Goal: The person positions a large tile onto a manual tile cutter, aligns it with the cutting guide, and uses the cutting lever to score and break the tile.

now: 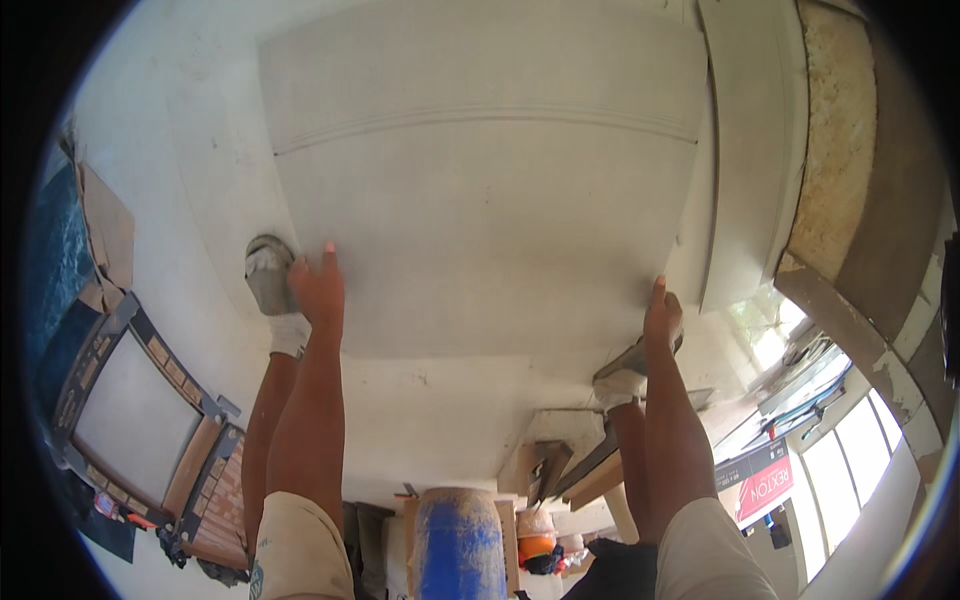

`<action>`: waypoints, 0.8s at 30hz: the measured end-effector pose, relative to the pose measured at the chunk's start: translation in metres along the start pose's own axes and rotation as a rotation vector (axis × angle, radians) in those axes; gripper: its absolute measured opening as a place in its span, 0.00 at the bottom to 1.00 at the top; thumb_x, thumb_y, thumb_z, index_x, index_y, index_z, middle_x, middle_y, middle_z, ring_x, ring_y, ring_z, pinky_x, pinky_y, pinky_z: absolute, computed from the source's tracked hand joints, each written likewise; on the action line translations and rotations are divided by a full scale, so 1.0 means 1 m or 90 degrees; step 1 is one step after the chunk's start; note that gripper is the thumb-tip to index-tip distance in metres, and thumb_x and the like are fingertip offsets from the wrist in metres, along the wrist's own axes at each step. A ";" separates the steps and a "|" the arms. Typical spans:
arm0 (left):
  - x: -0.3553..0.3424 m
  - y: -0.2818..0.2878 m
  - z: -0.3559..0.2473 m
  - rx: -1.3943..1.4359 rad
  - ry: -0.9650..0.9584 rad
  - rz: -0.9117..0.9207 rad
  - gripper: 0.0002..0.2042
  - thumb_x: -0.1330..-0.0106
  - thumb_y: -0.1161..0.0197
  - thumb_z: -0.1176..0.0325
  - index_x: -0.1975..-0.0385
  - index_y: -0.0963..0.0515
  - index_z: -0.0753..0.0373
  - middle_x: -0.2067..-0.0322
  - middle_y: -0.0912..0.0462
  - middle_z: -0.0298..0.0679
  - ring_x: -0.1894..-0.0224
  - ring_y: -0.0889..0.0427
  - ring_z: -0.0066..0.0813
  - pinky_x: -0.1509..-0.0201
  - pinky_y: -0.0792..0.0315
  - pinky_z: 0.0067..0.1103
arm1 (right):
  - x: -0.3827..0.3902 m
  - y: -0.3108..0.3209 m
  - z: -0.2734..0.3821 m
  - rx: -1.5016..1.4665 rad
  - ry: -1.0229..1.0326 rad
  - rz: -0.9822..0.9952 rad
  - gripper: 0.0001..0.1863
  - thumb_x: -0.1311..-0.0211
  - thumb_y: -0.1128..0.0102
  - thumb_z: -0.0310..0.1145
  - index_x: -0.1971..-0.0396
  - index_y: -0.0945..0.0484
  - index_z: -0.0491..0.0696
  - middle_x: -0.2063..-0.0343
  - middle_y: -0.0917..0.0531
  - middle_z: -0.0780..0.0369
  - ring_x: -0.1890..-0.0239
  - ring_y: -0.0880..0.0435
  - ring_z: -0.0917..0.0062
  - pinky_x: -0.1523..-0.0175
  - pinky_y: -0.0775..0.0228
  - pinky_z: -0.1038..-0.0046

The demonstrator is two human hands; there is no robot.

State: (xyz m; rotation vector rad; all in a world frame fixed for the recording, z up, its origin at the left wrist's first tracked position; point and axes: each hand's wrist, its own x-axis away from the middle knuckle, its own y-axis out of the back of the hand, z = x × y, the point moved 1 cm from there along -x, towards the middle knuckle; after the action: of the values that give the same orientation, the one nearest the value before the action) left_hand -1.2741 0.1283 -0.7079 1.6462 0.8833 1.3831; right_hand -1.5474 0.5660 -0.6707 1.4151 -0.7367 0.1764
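Observation:
A large flat grey tile point(490, 230) spreads out in front of me, with thin dark lines running across its far part. My left hand point(318, 290) grips its left edge, thumb lying on the upper face and the other fingers curled at the rim. At the right edge, my right hand point(662, 318) holds it in a similar way, thumb up along the border. The fingers beneath the tile are hidden. My left shoe point(268, 272) is just outside the left edge, and the right shoe point(630, 372) stands near the right hand.
Another grey slab point(755, 150) lies along the tile's right side. At the left are packaged tiles with dark cardboard edging point(135, 400). A blue barrel point(460, 550) and an orange container point(537, 547) appear at the bottom. A red-and-black box point(765, 485) sits at the lower right.

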 end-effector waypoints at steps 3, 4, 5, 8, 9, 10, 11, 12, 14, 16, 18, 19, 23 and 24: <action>-0.013 -0.007 0.025 0.003 -0.043 -0.032 0.31 0.38 0.40 0.48 0.58 0.27 0.80 0.58 0.24 0.56 0.55 0.25 0.48 0.48 0.32 0.31 | -0.004 -0.005 -0.003 -0.040 -0.019 0.014 0.36 0.36 0.60 0.62 0.77 0.24 0.39 0.78 0.24 0.50 0.72 0.26 0.62 0.62 0.37 0.60; -0.018 -0.008 0.033 0.037 -0.059 -0.029 0.30 0.38 0.40 0.48 0.62 0.27 0.79 0.63 0.24 0.53 0.60 0.26 0.44 0.52 0.32 0.30 | -0.007 -0.006 -0.007 -0.075 -0.014 0.003 0.34 0.37 0.58 0.62 0.80 0.28 0.41 0.81 0.29 0.55 0.74 0.31 0.67 0.65 0.40 0.63; -0.025 -0.008 0.041 0.071 -0.075 -0.025 0.29 0.38 0.40 0.47 0.66 0.27 0.77 0.68 0.24 0.50 0.65 0.27 0.41 0.56 0.32 0.29 | -0.010 -0.011 -0.010 -0.110 -0.009 -0.006 0.33 0.38 0.55 0.62 0.83 0.32 0.43 0.83 0.34 0.60 0.76 0.35 0.73 0.68 0.44 0.67; -0.026 -0.007 0.025 0.140 -0.051 -0.015 0.28 0.38 0.41 0.46 0.75 0.29 0.74 0.79 0.30 0.43 0.74 0.33 0.33 0.65 0.34 0.28 | -0.016 -0.011 -0.021 -0.215 -0.001 0.005 0.30 0.38 0.51 0.60 0.85 0.37 0.49 0.85 0.41 0.69 0.78 0.43 0.83 0.73 0.51 0.74; -0.021 0.002 0.020 0.149 -0.029 -0.011 0.28 0.37 0.41 0.46 0.77 0.30 0.74 0.81 0.32 0.41 0.76 0.35 0.31 0.68 0.36 0.27 | -0.013 -0.004 -0.019 -0.255 -0.002 0.021 0.29 0.37 0.51 0.60 0.85 0.37 0.49 0.85 0.41 0.70 0.78 0.44 0.84 0.73 0.51 0.75; -0.020 0.008 0.022 0.170 -0.005 0.020 0.28 0.37 0.42 0.46 0.77 0.30 0.73 0.81 0.32 0.39 0.76 0.35 0.31 0.68 0.36 0.28 | -0.009 0.002 -0.014 -0.302 0.002 0.041 0.29 0.37 0.51 0.59 0.84 0.37 0.50 0.85 0.40 0.71 0.78 0.44 0.84 0.73 0.52 0.75; -0.020 0.017 0.025 0.191 0.019 0.051 0.27 0.36 0.43 0.46 0.78 0.30 0.72 0.81 0.33 0.38 0.76 0.35 0.31 0.68 0.36 0.28 | 0.000 0.010 -0.012 -0.295 0.004 0.044 0.28 0.36 0.52 0.59 0.84 0.37 0.51 0.84 0.41 0.73 0.79 0.46 0.86 0.75 0.54 0.77; -0.024 0.024 0.027 0.216 0.039 0.078 0.27 0.35 0.44 0.46 0.78 0.30 0.70 0.81 0.33 0.37 0.76 0.35 0.30 0.68 0.35 0.28 | 0.003 0.018 -0.013 -0.302 0.007 0.068 0.29 0.36 0.52 0.59 0.85 0.37 0.49 0.85 0.41 0.71 0.79 0.45 0.85 0.74 0.52 0.76; -0.027 0.045 0.041 0.298 0.049 0.140 0.26 0.34 0.46 0.45 0.74 0.27 0.70 0.77 0.30 0.36 0.73 0.33 0.29 0.64 0.34 0.28 | 0.012 0.039 -0.015 -0.318 0.012 0.113 0.31 0.35 0.54 0.58 0.86 0.37 0.47 0.85 0.41 0.69 0.79 0.44 0.83 0.74 0.49 0.73; -0.018 0.067 0.035 0.396 0.077 0.172 0.26 0.34 0.47 0.45 0.68 0.26 0.69 0.73 0.28 0.36 0.69 0.32 0.28 0.60 0.34 0.27 | 0.027 0.067 -0.012 -0.302 0.006 0.104 0.31 0.35 0.54 0.58 0.87 0.37 0.47 0.85 0.42 0.69 0.79 0.44 0.83 0.74 0.49 0.73; -0.004 0.097 0.017 0.508 0.121 0.171 0.27 0.34 0.48 0.44 0.62 0.25 0.69 0.68 0.26 0.37 0.64 0.32 0.28 0.55 0.34 0.26 | 0.041 0.097 -0.008 -0.268 0.002 0.088 0.31 0.35 0.54 0.58 0.87 0.36 0.46 0.85 0.41 0.68 0.79 0.43 0.81 0.73 0.48 0.72; -0.001 0.114 0.011 0.520 0.131 0.203 0.28 0.33 0.49 0.43 0.59 0.26 0.70 0.66 0.26 0.38 0.62 0.32 0.28 0.52 0.35 0.26 | 0.046 0.112 -0.007 -0.240 0.001 0.077 0.31 0.35 0.54 0.58 0.87 0.35 0.46 0.86 0.39 0.66 0.80 0.41 0.80 0.73 0.46 0.71; 0.003 0.182 -0.014 0.473 0.171 0.272 0.30 0.33 0.49 0.44 0.54 0.27 0.72 0.62 0.25 0.41 0.59 0.30 0.30 0.49 0.35 0.26 | 0.075 0.184 0.034 -0.083 0.036 0.044 0.32 0.35 0.56 0.58 0.82 0.26 0.42 0.81 0.23 0.55 0.74 0.25 0.65 0.65 0.35 0.63; 0.006 0.195 -0.025 0.440 0.176 0.284 0.30 0.34 0.49 0.44 0.54 0.27 0.73 0.62 0.25 0.41 0.59 0.30 0.30 0.50 0.34 0.26 | 0.080 0.204 0.041 -0.054 0.040 0.038 0.31 0.35 0.57 0.58 0.78 0.24 0.41 0.76 0.22 0.53 0.70 0.23 0.62 0.61 0.34 0.61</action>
State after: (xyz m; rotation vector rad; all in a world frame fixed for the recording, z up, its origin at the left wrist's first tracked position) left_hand -1.2945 0.0510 -0.5285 2.3099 1.3124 1.7583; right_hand -1.6087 0.5408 -0.4576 1.3020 -0.7272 0.2317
